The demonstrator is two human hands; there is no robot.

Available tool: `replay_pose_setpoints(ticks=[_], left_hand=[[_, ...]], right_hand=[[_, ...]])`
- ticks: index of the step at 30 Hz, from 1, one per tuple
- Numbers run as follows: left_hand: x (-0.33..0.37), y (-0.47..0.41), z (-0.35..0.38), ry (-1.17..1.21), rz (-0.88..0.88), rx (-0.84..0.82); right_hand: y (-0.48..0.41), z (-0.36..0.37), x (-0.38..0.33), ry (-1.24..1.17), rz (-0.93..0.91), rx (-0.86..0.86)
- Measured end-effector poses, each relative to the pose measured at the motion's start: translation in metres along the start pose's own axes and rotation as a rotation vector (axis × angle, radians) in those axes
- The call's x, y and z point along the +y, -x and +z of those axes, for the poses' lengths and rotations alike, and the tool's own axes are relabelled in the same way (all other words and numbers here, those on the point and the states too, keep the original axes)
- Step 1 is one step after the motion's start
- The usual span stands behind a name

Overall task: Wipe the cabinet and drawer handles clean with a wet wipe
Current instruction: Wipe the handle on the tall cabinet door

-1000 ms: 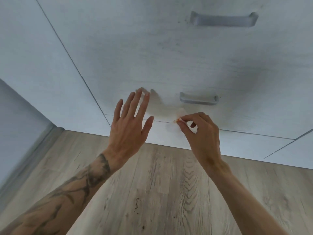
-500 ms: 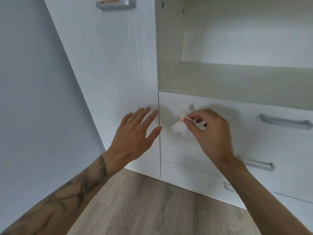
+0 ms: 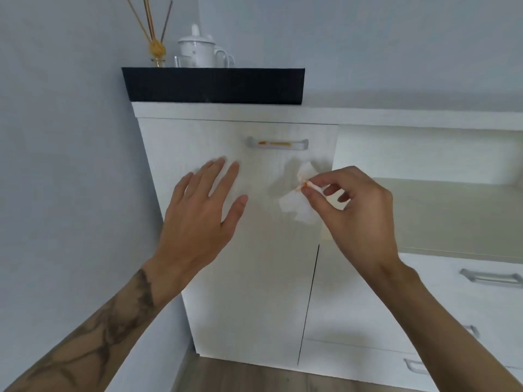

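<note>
The crumpled white wet wipe (image 3: 297, 206), orange-stained at its pinched edge, hangs just below the orange-smeared grey metal bar handle (image 3: 278, 143) on the white cabinet door (image 3: 249, 292). The right hand (image 3: 356, 213) pinches it by the fingertips, likely to aim it at that smear. The left hand (image 3: 201, 213), fingers straight and holding nothing, hovers by the door.

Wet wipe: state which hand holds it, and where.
The right hand pinches the wet wipe at its orange-stained middle fold, by the fingertips; the left hand holds nothing.

The right hand (image 3: 356, 210) raised the wipe (image 3: 294, 206) near the cabinet handle (image 3: 278, 143).
</note>
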State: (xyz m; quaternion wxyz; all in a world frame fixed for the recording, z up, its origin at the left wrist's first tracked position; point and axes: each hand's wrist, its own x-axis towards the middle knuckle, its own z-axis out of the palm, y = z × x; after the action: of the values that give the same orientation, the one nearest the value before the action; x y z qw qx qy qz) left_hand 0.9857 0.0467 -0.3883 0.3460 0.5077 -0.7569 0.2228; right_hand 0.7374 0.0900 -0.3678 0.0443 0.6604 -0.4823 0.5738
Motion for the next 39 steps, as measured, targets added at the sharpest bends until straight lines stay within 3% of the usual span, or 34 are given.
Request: replay_pose_setpoints(ticks=[8, 23, 35, 39], left_hand=[[-0.052, -0.053, 0.003, -0.034, 0.087, 0.219], [-0.064, -0.083, 0.087, -0.062, 0.085, 0.412], [-0.073, -0.089, 0.104, -0.066, 0.113, 0.505], [-0.075, -0.089, 0.106, -0.065, 0.111, 0.514]], right_hand=[[-0.027, 0.008, -0.036, 0.064, 0.002, 0.167], [-0.054, 0.033, -0.009, 0.166, -0.119, 0.125], [-0.07, 0.041, 0.01, 0.169, -0.298, 0.068], [-0.067, 0.035, 0.016, 0.212, -0.288, 0.127]])
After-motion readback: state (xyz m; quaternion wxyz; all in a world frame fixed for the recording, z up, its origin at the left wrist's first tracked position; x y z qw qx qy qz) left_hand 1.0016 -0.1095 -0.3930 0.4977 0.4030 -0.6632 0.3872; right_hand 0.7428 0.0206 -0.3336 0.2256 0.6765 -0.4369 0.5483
